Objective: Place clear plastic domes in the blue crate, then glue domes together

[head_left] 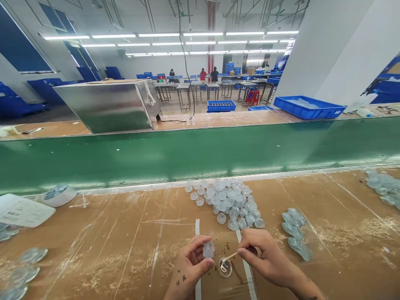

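Observation:
My left hand (190,262) pinches a small clear faceted plastic lens (208,249) between thumb and fingers, just above the brown worktable (125,250). My right hand (261,256) grips a thin stick like a cotton swab (230,256); its tip reaches into a tiny round dish (225,266) lying on the table between both hands. A heap of several identical clear lenses (228,202) lies a little beyond my hands, near the conveyor's edge.
A green conveyor belt (200,152) runs across behind the table. Clear plastic pieces (295,231) lie right of my hands, others at the far right (384,187) and lower left (25,271). A white round part (59,195) and paper (21,210) sit left. People stand far behind.

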{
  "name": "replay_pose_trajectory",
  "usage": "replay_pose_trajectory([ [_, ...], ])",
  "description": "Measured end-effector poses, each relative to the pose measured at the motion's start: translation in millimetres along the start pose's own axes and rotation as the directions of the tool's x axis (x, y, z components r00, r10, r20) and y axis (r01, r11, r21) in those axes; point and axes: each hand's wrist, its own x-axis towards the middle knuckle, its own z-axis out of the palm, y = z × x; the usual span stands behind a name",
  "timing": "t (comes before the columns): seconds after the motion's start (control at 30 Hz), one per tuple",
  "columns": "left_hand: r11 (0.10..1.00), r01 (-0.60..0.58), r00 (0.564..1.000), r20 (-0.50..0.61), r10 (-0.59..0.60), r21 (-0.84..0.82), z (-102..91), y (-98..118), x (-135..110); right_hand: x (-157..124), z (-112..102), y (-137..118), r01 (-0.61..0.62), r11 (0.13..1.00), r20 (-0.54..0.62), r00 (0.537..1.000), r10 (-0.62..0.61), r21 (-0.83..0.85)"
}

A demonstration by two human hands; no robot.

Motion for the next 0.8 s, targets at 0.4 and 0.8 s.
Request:
replay_pose_trajectory([
  [0.4,0.998,0.041,0.999,0.032,-0.042,0.049,9.7,-15.5,-4.0,4.3,10.4,-11.2,0.009,0.999,-0.154,0.988,-0.003,0.039],
  [0.8,0.999,-0.035,0.998,-0.06,0.035,-0.001,12.1,-6.3,-4.0,-4.7,12.8,-13.0,-0.031,0.998,-0.134,0.99,0.037,0.047],
])
